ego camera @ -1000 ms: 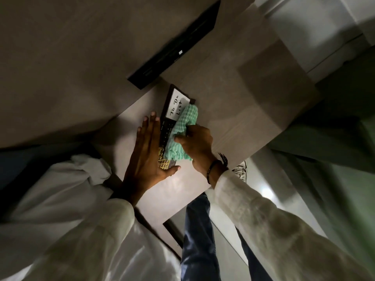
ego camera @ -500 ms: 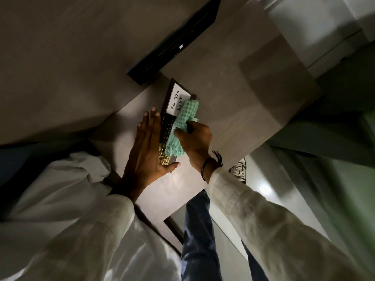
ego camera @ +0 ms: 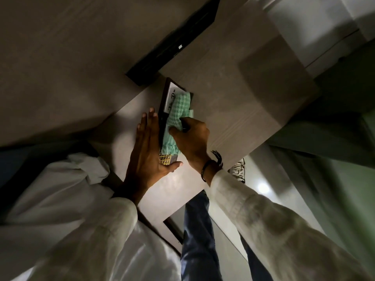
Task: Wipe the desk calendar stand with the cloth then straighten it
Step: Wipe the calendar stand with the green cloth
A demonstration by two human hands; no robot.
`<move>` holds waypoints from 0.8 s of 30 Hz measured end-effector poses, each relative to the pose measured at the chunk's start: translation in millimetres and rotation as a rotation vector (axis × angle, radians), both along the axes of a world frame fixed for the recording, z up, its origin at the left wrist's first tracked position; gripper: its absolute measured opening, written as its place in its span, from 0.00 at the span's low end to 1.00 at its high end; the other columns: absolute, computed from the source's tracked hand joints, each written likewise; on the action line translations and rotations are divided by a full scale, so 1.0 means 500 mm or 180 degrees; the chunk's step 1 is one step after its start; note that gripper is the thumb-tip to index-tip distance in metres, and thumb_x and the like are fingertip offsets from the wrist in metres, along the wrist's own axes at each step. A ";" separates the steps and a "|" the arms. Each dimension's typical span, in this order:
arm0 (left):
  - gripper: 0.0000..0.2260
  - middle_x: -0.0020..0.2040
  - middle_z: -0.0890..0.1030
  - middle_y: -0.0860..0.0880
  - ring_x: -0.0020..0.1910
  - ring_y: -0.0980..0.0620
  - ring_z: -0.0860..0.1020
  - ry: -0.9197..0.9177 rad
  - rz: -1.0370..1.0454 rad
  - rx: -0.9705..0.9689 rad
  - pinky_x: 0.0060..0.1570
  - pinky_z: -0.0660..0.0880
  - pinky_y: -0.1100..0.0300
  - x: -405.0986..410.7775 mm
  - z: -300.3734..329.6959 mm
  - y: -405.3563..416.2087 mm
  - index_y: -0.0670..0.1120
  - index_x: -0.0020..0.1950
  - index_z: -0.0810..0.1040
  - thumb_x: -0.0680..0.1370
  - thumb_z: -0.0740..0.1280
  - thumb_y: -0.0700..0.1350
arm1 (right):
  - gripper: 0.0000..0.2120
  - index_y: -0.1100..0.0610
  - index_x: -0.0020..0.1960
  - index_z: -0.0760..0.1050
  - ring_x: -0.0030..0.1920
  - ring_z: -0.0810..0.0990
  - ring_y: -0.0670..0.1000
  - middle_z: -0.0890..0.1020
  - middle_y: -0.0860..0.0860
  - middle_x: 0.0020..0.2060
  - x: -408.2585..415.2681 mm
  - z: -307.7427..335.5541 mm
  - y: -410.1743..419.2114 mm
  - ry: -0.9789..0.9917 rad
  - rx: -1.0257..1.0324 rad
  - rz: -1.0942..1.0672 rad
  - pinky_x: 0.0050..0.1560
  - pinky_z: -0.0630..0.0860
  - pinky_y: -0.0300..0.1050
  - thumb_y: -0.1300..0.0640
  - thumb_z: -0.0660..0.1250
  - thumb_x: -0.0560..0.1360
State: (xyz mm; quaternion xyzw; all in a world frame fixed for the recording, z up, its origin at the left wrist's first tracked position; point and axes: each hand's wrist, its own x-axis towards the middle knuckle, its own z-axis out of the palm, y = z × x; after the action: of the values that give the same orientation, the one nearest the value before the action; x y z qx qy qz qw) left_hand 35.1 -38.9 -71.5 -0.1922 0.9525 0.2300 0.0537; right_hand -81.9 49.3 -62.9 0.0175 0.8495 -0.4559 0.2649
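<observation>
A dark-framed desk calendar stand [ego camera: 168, 94] with a white "To Do" card and a gold grid at its near end lies on the pale wooden desk [ego camera: 233, 102]. My left hand [ego camera: 147, 155] presses flat along the stand's left side, fingers straight and thumb under its near end. A green checked cloth [ego camera: 177, 118] covers most of the stand's face. My right hand [ego camera: 190, 140] is closed on that cloth and presses it onto the stand.
A long black bar [ego camera: 172, 43] sits on the desk just beyond the stand. The desk edge runs close on the right and near side, with the floor, my jeans and a shoe [ego camera: 238, 171] below.
My right hand has pushed the cloth farther up the stand, so it now covers more of the white card. My left hand has stayed in place.
</observation>
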 end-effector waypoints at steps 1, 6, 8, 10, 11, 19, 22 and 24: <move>0.64 0.86 0.49 0.40 0.86 0.40 0.51 -0.0042 -0.0012 0.0021 0.83 0.55 0.41 0.000 0.001 0.001 0.41 0.85 0.44 0.63 0.76 0.68 | 0.10 0.58 0.30 0.76 0.27 0.69 0.48 0.74 0.50 0.24 -0.005 -0.004 0.007 -0.0083 0.0093 0.0009 0.30 0.66 0.40 0.60 0.74 0.67; 0.64 0.86 0.51 0.39 0.85 0.38 0.52 0.0038 0.0028 -0.0004 0.82 0.57 0.40 -0.003 0.000 0.001 0.42 0.85 0.44 0.64 0.73 0.72 | 0.04 0.59 0.38 0.82 0.31 0.80 0.49 0.84 0.51 0.30 -0.013 0.009 -0.008 0.0054 0.0003 0.0116 0.33 0.76 0.40 0.58 0.74 0.67; 0.65 0.86 0.51 0.38 0.85 0.38 0.51 -0.0029 0.0045 -0.0024 0.83 0.55 0.41 -0.003 -0.001 0.002 0.41 0.85 0.45 0.63 0.74 0.71 | 0.03 0.59 0.38 0.82 0.29 0.76 0.46 0.82 0.51 0.29 -0.009 0.014 -0.004 0.0188 -0.0054 0.0169 0.32 0.72 0.33 0.60 0.74 0.67; 0.65 0.86 0.49 0.39 0.86 0.39 0.49 -0.0095 0.0050 -0.0008 0.83 0.54 0.41 -0.005 0.000 0.003 0.40 0.85 0.44 0.63 0.75 0.71 | 0.04 0.61 0.42 0.83 0.32 0.77 0.49 0.84 0.55 0.34 -0.020 0.007 0.006 0.0069 0.0170 0.0190 0.37 0.75 0.39 0.61 0.74 0.69; 0.66 0.86 0.49 0.39 0.86 0.39 0.49 -0.0103 0.0064 0.0009 0.83 0.54 0.41 -0.006 0.002 0.004 0.41 0.85 0.44 0.63 0.74 0.71 | 0.05 0.61 0.44 0.84 0.36 0.81 0.54 0.86 0.57 0.37 -0.026 0.006 0.006 -0.0022 0.0263 0.0181 0.40 0.78 0.43 0.61 0.74 0.69; 0.66 0.86 0.49 0.39 0.86 0.41 0.48 -0.0276 0.0146 0.0009 0.84 0.51 0.45 -0.011 0.002 0.006 0.37 0.85 0.48 0.61 0.75 0.72 | 0.06 0.62 0.44 0.84 0.39 0.85 0.60 0.87 0.59 0.37 -0.025 0.003 0.003 -0.0069 0.0227 0.0116 0.42 0.82 0.51 0.61 0.74 0.69; 0.67 0.86 0.50 0.38 0.86 0.40 0.50 -0.0248 0.0181 0.0001 0.84 0.51 0.45 -0.012 0.002 0.007 0.37 0.85 0.48 0.61 0.76 0.72 | 0.02 0.56 0.38 0.83 0.33 0.83 0.53 0.85 0.52 0.31 -0.025 0.007 -0.007 -0.0039 0.0096 0.0223 0.37 0.81 0.47 0.59 0.74 0.67; 0.67 0.86 0.51 0.38 0.86 0.40 0.51 -0.0209 0.0208 -0.0003 0.84 0.52 0.45 -0.011 0.003 0.007 0.37 0.85 0.48 0.61 0.76 0.71 | 0.05 0.55 0.35 0.80 0.29 0.80 0.51 0.82 0.50 0.27 -0.018 0.009 -0.008 0.0116 0.0082 0.0324 0.33 0.75 0.41 0.57 0.75 0.66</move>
State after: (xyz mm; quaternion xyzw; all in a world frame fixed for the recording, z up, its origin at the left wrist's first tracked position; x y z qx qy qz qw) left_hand 29.7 -35.6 -70.2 -0.2307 0.9436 0.2248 0.0772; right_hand -90.8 45.3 -58.4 -0.0306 0.8598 -0.4310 0.2721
